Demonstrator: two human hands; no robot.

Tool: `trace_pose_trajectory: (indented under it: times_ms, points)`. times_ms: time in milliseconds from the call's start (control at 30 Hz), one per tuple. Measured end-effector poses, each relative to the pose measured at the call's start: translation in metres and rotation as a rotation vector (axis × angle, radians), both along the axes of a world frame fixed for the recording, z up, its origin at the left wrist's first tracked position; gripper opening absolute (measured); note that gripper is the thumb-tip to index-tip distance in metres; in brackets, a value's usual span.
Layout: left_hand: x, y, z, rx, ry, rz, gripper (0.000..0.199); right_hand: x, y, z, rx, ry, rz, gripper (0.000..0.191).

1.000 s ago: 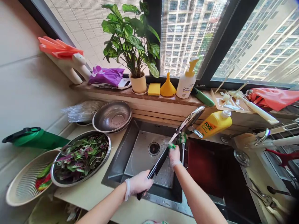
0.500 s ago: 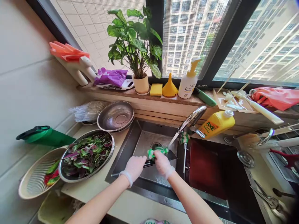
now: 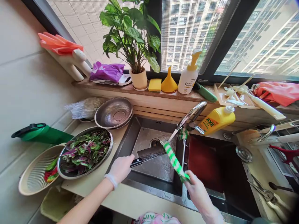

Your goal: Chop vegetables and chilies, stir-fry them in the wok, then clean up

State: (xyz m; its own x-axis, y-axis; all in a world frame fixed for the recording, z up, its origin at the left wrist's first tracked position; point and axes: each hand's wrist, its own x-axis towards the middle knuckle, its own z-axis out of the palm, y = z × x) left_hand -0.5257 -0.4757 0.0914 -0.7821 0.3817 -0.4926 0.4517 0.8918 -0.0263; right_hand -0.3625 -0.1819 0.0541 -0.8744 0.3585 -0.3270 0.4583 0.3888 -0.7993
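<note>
My gloved left hand (image 3: 121, 169) is closed around the black handle of a kitchen knife (image 3: 149, 153). Its broad dark blade points right across the sink basin (image 3: 146, 135). My gloved right hand (image 3: 195, 185) grips one end of a green-and-white striped cloth (image 3: 173, 159). The cloth stretches up and left from my fingers, and its far end is at the water stream below the chrome faucet (image 3: 190, 115). It overlaps the blade's tip in view; whether they touch I cannot tell. Behind the blade is the drain (image 3: 155, 143).
Left of the sink stand a bowl of leafy greens (image 3: 85, 152), a basket with peppers (image 3: 30, 175) and metal strainers (image 3: 114, 113). A yellow detergent bottle (image 3: 218, 120) leans behind the right basin (image 3: 205, 165). The sill holds a potted plant (image 3: 138, 79) and a pump bottle (image 3: 188, 80).
My right hand has moved right and toward me, drawing the cloth off the knife into a long strip. My left hand has shifted left with the knife, so more blade shows.
</note>
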Motion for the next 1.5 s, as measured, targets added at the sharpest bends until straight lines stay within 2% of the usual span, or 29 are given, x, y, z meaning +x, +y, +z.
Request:
trace_pose_trajectory:
  times_ms: [33, 100, 167, 233, 300, 400, 500, 567, 667, 733, 800, 867, 933, 1000, 1067, 1133, 1167, 1233, 1300, 1400, 1467, 1500]
  points:
    - [-0.002, 0.004, 0.000, -0.004, -0.009, 0.011, 0.028, 0.019, 0.010, -0.008, -0.026, -0.038, 0.017, 0.018]
    - [-0.007, 0.015, -0.003, 0.012, -0.037, 0.061, 0.028, 0.051, 0.031, -0.028, 0.024, -0.116, -0.031, 0.028]
    - [-0.011, 0.031, -0.007, 0.065, -0.085, 0.143, 0.025, 0.069, 0.052, -0.044, 0.172, -0.260, -0.056, 0.031]
    - [-0.015, 0.050, -0.011, 0.157, -0.149, 0.227, 0.020, 0.068, 0.071, -0.048, 0.393, -0.378, -0.031, 0.034]
    - [-0.017, 0.069, -0.013, 0.273, -0.214, 0.296, 0.012, 0.043, 0.086, -0.037, 0.638, -0.319, 0.012, 0.041]
    - [-0.019, 0.092, -0.011, 0.483, -0.390, 0.429, 0.005, -0.031, 0.104, -0.006, 0.938, 0.062, 0.059, 0.044]
    - [-0.017, 0.105, -0.005, 0.722, -0.678, 0.629, 0.012, -0.114, 0.116, 0.012, 1.004, 0.155, 0.076, 0.046]
    - [-0.013, 0.107, 0.000, 0.858, -0.841, 0.769, 0.017, -0.152, 0.118, 0.010, 1.033, 0.124, 0.060, 0.048]
    - [-0.003, 0.102, 0.006, 0.951, -0.982, 0.955, 0.024, -0.173, 0.118, -0.005, 1.032, 0.115, 0.030, 0.052]
    - [0.006, 0.098, 0.008, 0.990, -1.053, 1.061, 0.028, -0.169, 0.118, -0.012, 0.924, 0.130, -0.016, 0.055]
    - [0.017, 0.096, 0.009, 1.045, -1.127, 1.156, 0.031, -0.157, 0.118, -0.010, 0.739, 0.136, -0.066, 0.059]
    - [0.028, 0.096, 0.008, 1.088, -1.157, 1.212, 0.032, -0.141, 0.113, 0.000, 0.580, 0.128, -0.096, 0.061]
    - [0.040, 0.099, 0.007, 1.100, -1.101, 1.203, 0.031, -0.120, 0.095, 0.015, 0.492, 0.111, -0.081, 0.060]
    - [0.054, 0.103, 0.004, 1.092, -0.978, 1.129, 0.030, -0.094, 0.059, 0.028, 0.354, 0.090, -0.032, 0.053]
    - [0.070, 0.109, 0.002, 1.065, -0.819, 1.017, 0.028, -0.069, 0.009, 0.035, 0.155, 0.031, 0.039, 0.039]
    - [0.088, 0.112, -0.001, 1.015, -0.665, 0.911, 0.026, -0.052, -0.043, 0.036, -0.096, -0.070, 0.138, 0.028]
    - [0.099, 0.111, -0.002, 0.976, -0.600, 0.879, 0.028, -0.047, -0.065, 0.035, -0.210, -0.131, 0.157, 0.031]
    - [0.119, 0.106, -0.003, 0.920, -0.523, 0.829, 0.037, -0.042, -0.095, 0.034, -0.398, -0.212, 0.140, 0.029]
    - [0.138, 0.092, -0.004, 0.937, -0.518, 0.744, 0.047, -0.038, -0.105, 0.037, -0.541, -0.240, 0.091, 0.023]
    - [0.155, 0.061, -0.007, 1.087, -0.650, 0.574, 0.060, -0.021, -0.096, 0.049, -0.690, -0.198, 0.027, 0.011]
    - [0.156, 0.040, -0.012, 1.132, -0.745, 0.559, 0.063, -0.004, -0.085, 0.056, -0.735, -0.163, 0.031, 0.003]
    - [0.153, 0.031, -0.015, 1.121, -0.766, 0.586, 0.064, 0.005, -0.081, 0.057, -0.716, -0.171, 0.032, 0.007]
